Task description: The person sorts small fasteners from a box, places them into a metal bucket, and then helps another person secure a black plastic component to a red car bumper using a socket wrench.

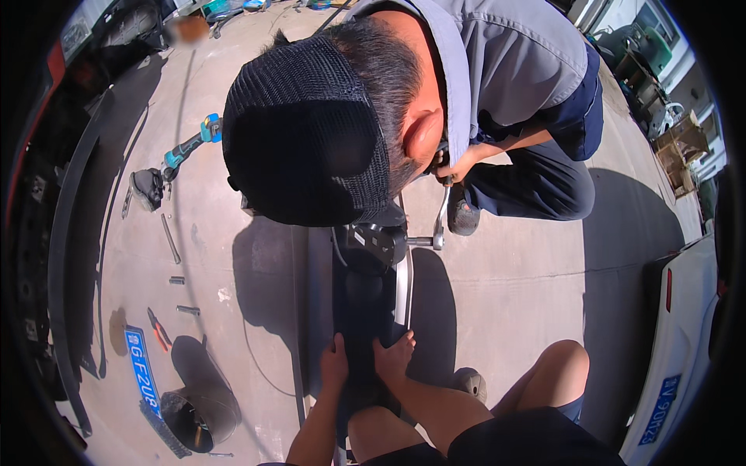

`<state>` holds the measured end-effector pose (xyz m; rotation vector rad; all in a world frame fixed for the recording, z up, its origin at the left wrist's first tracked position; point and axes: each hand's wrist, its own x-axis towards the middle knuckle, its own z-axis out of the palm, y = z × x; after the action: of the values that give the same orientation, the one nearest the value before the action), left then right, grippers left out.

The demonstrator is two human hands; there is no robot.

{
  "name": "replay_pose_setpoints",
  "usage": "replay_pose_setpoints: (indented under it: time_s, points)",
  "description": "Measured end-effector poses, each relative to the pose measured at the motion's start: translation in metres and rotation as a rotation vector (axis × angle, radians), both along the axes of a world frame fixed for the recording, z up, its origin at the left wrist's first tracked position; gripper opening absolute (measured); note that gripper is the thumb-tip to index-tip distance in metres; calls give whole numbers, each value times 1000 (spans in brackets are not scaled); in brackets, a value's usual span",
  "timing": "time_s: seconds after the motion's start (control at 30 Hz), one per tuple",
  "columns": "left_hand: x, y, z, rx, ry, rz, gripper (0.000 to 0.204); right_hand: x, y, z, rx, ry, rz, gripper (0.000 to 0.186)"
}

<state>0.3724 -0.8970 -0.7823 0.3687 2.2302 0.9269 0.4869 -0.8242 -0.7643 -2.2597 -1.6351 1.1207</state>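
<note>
A long dark metal beam [361, 318] runs away from me between my knees. My left hand [335, 363] is closed round its left side, thumb on top, with the other fingers mostly hidden. Across from it, my right hand [393, 359] grips the beam's right side, fingertips near the pale edge strip [402, 291]. At the far end sits a black bracket-like unit [381, 242]. A crouching co-worker in a black mesh cap [303, 140] leans over it. The co-worker's hand [460, 167] holds a ratchet wrench [444, 210], its socket [422, 241] pointing at the unit's right side.
On the ground at left lie a teal cordless tool [185, 152], a metal bar [170, 239], loose sockets [187, 310], red-handled pliers [160, 332] and a blue plate [141, 365] beside a bucket [225, 408]. A white car [684, 318] stands at right.
</note>
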Motion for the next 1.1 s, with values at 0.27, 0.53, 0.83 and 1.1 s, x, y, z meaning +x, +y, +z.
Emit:
replay_pose_setpoints:
  time_s: [0.27,0.53,0.83,1.1]
  points:
    - [-6,3,19,-92,-76,-28,73,-3,-3,-2,16,-24,1,105]
    - [-7,0,3,-130,-93,-72,81,0,0,-2,10,-24,30,105]
    - [-4,2,5,-153,-59,-58,82,2,1,-2,32,2,25,104]
    - [2,4,3,-115,30,-51,89,5,0,-10,52,-11,15,105]
